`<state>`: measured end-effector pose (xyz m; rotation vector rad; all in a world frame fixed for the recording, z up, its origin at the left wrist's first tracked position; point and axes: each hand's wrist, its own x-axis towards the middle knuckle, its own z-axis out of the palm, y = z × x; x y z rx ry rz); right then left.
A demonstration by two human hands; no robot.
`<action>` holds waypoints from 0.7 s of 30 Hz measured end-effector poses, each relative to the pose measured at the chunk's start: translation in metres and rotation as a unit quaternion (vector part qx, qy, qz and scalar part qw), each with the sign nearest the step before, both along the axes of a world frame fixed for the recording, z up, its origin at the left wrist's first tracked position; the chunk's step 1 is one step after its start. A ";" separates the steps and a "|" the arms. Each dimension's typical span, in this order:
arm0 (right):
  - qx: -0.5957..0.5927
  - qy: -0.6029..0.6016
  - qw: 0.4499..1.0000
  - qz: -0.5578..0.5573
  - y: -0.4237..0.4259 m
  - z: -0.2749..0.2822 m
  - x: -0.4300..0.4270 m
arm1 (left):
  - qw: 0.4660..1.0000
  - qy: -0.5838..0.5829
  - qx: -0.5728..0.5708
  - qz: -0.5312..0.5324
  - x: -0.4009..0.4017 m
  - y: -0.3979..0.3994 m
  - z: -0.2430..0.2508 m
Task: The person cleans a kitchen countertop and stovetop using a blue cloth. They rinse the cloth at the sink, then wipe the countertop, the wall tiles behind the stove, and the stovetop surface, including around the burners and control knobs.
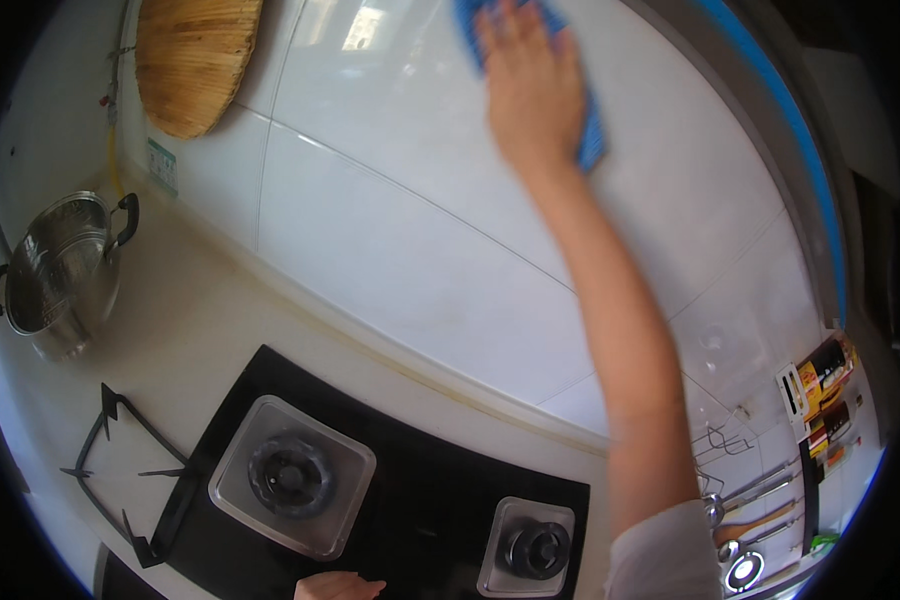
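My right hand (532,97) lies flat on a blue cloth (592,139), pressing it to the white tiled wall (390,255) high above the stove. The fingers are blurred, and the hand covers much of the cloth. Part of my left hand (337,585) shows at the bottom edge, over the front of the black gas cooktop (420,480); its fingers are mostly cut off by the frame. Two burners, a larger one (292,476) and a smaller one (540,550), sit uncovered in square metal trays. A black pan support (90,472) lies off the cooktop's left side, partly on the counter.
A steel pot (64,277) with black handles stands on the counter at left. A round wooden board (195,67) is against the wall, near a yellow gas hose (114,157). Ladles and spatulas (757,517) hang at right, below a rack with packets (825,390).
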<state>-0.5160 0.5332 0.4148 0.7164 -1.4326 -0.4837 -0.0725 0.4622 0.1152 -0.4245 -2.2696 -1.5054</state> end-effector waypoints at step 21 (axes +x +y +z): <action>-0.004 0.015 1.000 0.019 -0.144 0.043 -0.030 | 0.998 0.015 0.061 0.006 -0.006 -0.022 -0.003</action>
